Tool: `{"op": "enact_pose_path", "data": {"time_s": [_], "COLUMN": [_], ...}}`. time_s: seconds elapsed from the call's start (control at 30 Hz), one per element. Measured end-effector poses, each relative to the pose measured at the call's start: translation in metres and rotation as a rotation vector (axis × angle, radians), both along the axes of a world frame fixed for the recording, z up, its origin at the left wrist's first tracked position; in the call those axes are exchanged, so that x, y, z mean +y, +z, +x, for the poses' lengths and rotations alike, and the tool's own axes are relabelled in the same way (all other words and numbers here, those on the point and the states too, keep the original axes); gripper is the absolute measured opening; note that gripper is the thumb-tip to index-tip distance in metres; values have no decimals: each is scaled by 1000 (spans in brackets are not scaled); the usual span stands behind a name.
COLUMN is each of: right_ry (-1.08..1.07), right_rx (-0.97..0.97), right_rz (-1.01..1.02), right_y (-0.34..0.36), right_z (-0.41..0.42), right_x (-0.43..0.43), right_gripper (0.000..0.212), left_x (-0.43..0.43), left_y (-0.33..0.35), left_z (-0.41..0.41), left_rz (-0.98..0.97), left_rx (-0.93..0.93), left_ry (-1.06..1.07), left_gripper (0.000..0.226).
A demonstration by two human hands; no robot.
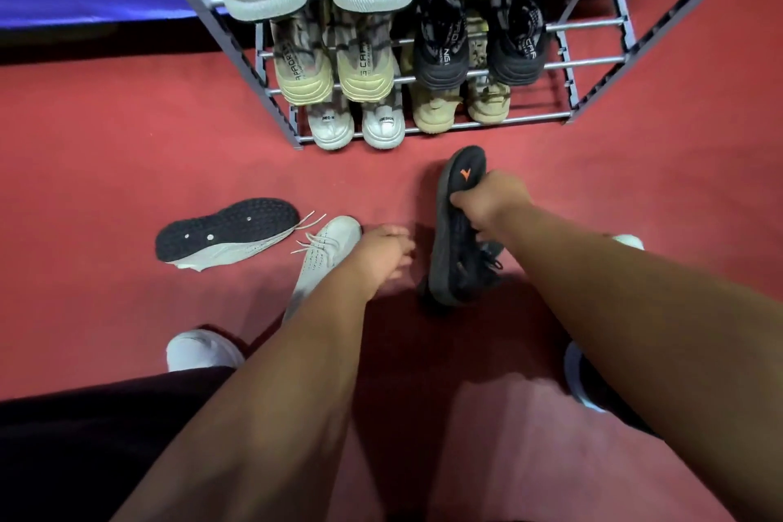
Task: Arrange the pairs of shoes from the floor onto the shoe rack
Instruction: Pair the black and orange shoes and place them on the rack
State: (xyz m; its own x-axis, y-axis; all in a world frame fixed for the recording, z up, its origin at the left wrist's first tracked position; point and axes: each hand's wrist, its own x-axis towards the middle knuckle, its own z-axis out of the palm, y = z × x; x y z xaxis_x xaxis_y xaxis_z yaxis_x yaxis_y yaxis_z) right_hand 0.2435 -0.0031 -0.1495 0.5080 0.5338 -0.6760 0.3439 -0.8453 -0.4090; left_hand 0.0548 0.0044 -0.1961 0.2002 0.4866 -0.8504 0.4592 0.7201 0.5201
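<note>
Right hand [491, 199] lifts a black shoe [459, 233] in front of the rack [593, 64]; its fingers are closed around the upper near the toe, sole turned leftward, heel hanging close to the red floor [106, 148]. Left hand [383, 252] hovers between this shoe and a grey shoe [328, 250], fingers loosely curled and gripping nothing; whether they touch the grey shoe cannot be told.

To do the step well, the black shoe should probably be turned sole-down and carried toe-first to a free stretch of rail, likely on the rack's right side, where bare bars show. A second dark shape behind the held shoe may be its mate; this is unclear. If so, the free hand would best take it so the pair travels together.

The black shoe has a knitted upper, dark laces, and a dark sole bearing a small orange mark near the toe. The grey shoe lies upright, just left of the hands, laces loose. Its mate [226, 231] lies on its side farther from the rack's left post, black studded sole showing. The rack already carries several pairs, toes outward.
</note>
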Motion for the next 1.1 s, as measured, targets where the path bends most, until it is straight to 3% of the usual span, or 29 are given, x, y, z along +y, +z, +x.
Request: {"op": "enact_pose_path", "data": {"time_s": [0.13, 0.2, 0.27, 0.37, 0.47, 0.57, 0.83, 1.0, 1.1], "right_ry": [-309, -273, -96, 81, 77, 37, 40, 123, 132], "right_rx": [378, 472, 207, -139, -189, -91, -222, -229, -222], "right_rz": [132, 140, 44, -173, -330, -345, -297, -254, -236], "right_y": [-8, -14, -24, -41, -67, -86, -118, -120, -111], "right_z": [-27, -34, -32, -33, -36, -41, -58, -59, -52], "right_x": [3, 6, 3, -22, -49, -60, -69, -69, -70], "right_gripper": [13, 16, 16, 63, 112, 133, 145, 138, 138], "left_x": [4, 5, 4, -2, -8, -3, 12, 5, 10], "left_y": [1, 1, -4, -20, -37, -49, -66, -73, -60], "left_z": [-15, -22, -27, -30, -26, -19, -2, 13, 17], "left_rz": [274, 334, 394, 484, 592, 673, 654, 716, 619], "left_rx": [25, 90, 148, 340, 481, 533, 636, 752, 711], "left_ry": [-28, -150, -322, -583, -707, -763, -963, -936, -933], "left_gripper": [32, 44, 51, 76, 104, 109, 129, 115, 127]}}
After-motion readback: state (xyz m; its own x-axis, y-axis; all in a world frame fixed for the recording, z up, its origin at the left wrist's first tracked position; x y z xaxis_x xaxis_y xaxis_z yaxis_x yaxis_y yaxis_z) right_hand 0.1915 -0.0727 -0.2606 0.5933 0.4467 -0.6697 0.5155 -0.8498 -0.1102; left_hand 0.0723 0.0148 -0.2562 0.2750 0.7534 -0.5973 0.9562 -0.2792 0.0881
